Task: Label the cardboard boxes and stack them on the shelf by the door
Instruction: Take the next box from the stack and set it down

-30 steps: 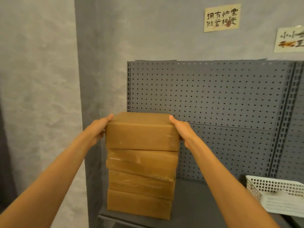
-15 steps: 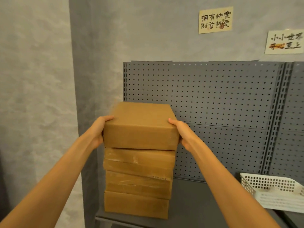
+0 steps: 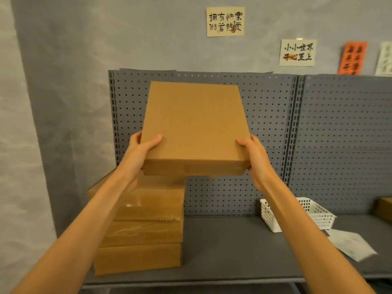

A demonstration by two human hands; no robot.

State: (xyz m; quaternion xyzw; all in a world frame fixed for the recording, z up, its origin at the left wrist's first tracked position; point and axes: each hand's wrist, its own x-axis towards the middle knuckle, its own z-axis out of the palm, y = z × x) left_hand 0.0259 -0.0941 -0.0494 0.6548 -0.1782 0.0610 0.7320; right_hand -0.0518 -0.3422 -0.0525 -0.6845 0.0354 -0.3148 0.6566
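A flat brown cardboard box (image 3: 194,126) is held in the air, tilted so its plain top faces me, with no label visible on it. My left hand (image 3: 139,153) grips its left near corner, thumb on top. My right hand (image 3: 255,158) grips its right near corner. Below and to the left, a stack of three cardboard boxes (image 3: 142,228) with clear tape stands on the grey metal shelf (image 3: 233,247). The lifted box is clear of the stack and shifted to its right.
A grey pegboard back panel (image 3: 318,134) rises behind the shelf. A white plastic basket (image 3: 316,213) and loose white paper sheets (image 3: 350,245) lie at the right. Another brown box (image 3: 385,210) shows at the far right edge. The wall corner is at the left.
The top box has been lifted off the stack, raised and tilted toward me, and moved to the right. Both hands kept hold of it; the view shifted rightward.
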